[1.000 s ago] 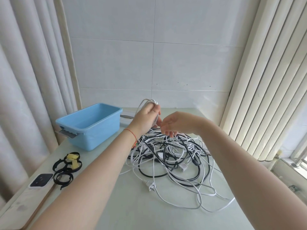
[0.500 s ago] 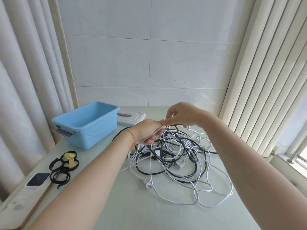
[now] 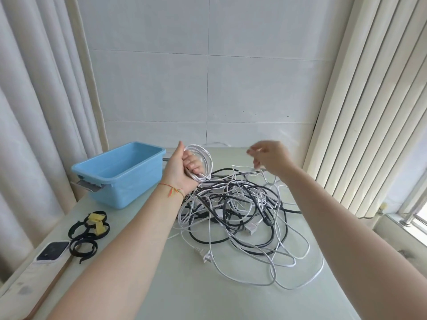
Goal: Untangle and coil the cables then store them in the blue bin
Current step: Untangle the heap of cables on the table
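A small coil of white cable (image 3: 201, 163) is gripped in the left hand (image 3: 182, 168), whose fingers are curled round its loops; the hand is held above the table, just to the right of the blue bin (image 3: 120, 173). The right hand (image 3: 270, 158) is raised farther right of the bin, blurred, with its fingers bent; a thin white strand runs close under it, but whether that strand is pinched cannot be told. The tangle of white and black cables (image 3: 240, 211) is spread on the pale green table (image 3: 189, 294) to the right of the bin and in front of both hands, and the coil's trailing end is seen to drop into it. A white plug (image 3: 204, 252) lies at the near edge of the tangle. The bin stands upright at the far left of the table. Black strap loops (image 3: 89, 236) with yellow tabs are laid in front of the bin, and a phone (image 3: 52, 250) rests beside them, nearer the table's left edge.
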The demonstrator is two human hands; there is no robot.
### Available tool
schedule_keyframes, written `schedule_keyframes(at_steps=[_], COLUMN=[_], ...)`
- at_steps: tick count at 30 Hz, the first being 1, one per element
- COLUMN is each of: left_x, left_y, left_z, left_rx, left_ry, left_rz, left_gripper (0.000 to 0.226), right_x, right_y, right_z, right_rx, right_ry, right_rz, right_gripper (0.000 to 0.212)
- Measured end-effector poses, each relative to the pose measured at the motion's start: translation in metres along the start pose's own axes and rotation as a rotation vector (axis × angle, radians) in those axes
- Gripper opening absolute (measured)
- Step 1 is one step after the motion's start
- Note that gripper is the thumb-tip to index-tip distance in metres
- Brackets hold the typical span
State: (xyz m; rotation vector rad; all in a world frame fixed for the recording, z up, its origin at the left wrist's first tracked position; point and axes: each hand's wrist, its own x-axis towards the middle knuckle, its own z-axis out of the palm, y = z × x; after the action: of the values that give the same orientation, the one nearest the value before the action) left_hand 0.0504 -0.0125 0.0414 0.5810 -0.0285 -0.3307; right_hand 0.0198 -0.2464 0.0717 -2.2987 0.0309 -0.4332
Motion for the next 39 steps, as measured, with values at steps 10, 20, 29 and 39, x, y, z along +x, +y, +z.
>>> schedule_keyframes(at_steps=[10,20,29,39], left_x=[-0.009,-0.018,-0.006,-0.013], left_y=[-0.015,-0.016,0.007,0.026], left_z=[0.016,0.012,-0.013,-0.015], left_rx=[0.675,1.044,0.901,0.561], left_ry=[-0.023,0.126,0.521,0.336], left_rz=[0.087,0.405,0.490,0.106], left_gripper=[0.023,0.024,0.024,0.026], right_x=[-0.012,-0.023,0.000,0.002], right_y=[-0.057,-0.055,-0.031,-0.033], right_z=[0.033,0.044,-0.001,-0.016], right_rx=[-0.035,-0.020,-0.491,-0.121], right_ry=[-0.186,-0.362,-0.176,-0.329], right_rz=[-0.145,-0.070,0.151,0.413], right_gripper=[0.012,0.018,0.018,0.055])
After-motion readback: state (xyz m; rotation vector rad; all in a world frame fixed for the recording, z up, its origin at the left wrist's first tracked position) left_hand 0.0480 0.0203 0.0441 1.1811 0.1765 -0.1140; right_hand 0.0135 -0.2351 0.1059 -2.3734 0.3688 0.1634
